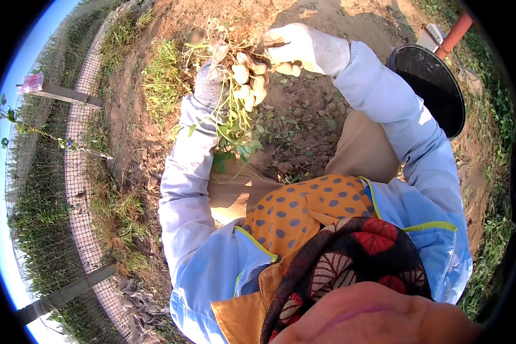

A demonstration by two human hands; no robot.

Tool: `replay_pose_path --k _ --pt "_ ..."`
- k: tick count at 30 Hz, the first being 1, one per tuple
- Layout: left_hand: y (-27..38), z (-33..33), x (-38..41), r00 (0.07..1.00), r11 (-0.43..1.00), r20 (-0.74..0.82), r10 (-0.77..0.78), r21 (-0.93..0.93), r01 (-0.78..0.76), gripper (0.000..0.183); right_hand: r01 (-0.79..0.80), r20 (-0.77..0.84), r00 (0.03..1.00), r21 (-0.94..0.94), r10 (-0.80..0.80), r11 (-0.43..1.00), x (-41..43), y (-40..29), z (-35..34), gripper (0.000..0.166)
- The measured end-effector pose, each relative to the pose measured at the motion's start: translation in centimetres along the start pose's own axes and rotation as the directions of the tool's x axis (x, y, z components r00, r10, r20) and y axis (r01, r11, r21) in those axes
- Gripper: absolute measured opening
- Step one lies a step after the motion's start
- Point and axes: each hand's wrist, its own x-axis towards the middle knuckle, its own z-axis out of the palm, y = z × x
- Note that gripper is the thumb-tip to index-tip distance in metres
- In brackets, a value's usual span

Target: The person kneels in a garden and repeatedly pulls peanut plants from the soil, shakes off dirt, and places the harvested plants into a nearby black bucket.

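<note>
Both hands wear pale knit work gloves. My left hand (213, 81), partly hidden behind stems and dry leaves, grips an uprooted peanut plant (236, 124) with its green leaves hanging down towards my lap. A cluster of peanut pods (249, 81) hangs from its roots between my hands. My right hand (299, 47) is at the right side of the roots, its fingers bent around several pods (287, 69) that show below the palm. Whether those pods are still attached to the plant cannot be told.
A black bucket (430, 90) stands on the soil to my right, beside a red pole (456, 34). Pulled plants (163, 79) lie in heaps to the left, along a mesh fence (75, 172) with posts. Loose leaves cover the soil (301, 133) between my knees.
</note>
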Motion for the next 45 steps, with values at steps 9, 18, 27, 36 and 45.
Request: replay_pose_path --k 9,18,27,36,45 --pt "-0.4 1.3 -0.3 0.751 0.842 -0.541 0.38 0.538 -0.038 0.033 -0.057 -0.187 0.981 0.011 0.058 0.998 -0.2 -0.3 0.2 0.031" --pt "-1.1 -0.1 0.4 0.779 0.546 -0.483 0.399 0.808 0.222 0.025 -0.149 -0.356 0.917 -0.72 -0.177 0.677 1.6 -0.1 1.2 0.048" --pt "-1.0 1.2 1.3 0.777 0.829 -0.55 0.307 0.555 0.065 0.025 -0.211 -0.315 0.945 -0.394 0.084 0.894 2.1 0.9 0.3 0.022" --pt "2.0 -2.0 -1.5 0.665 0.823 -0.593 0.453 0.565 -0.057 0.02 -0.052 -0.133 0.991 -0.184 0.027 0.982 -0.1 -0.6 -0.8 0.033" --pt "1.9 -6.4 -3.0 0.833 0.747 -0.444 0.33 0.663 0.058 0.035 -0.069 -0.256 0.967 -0.27 -0.002 0.96 0.5 0.7 -1.4 0.034"
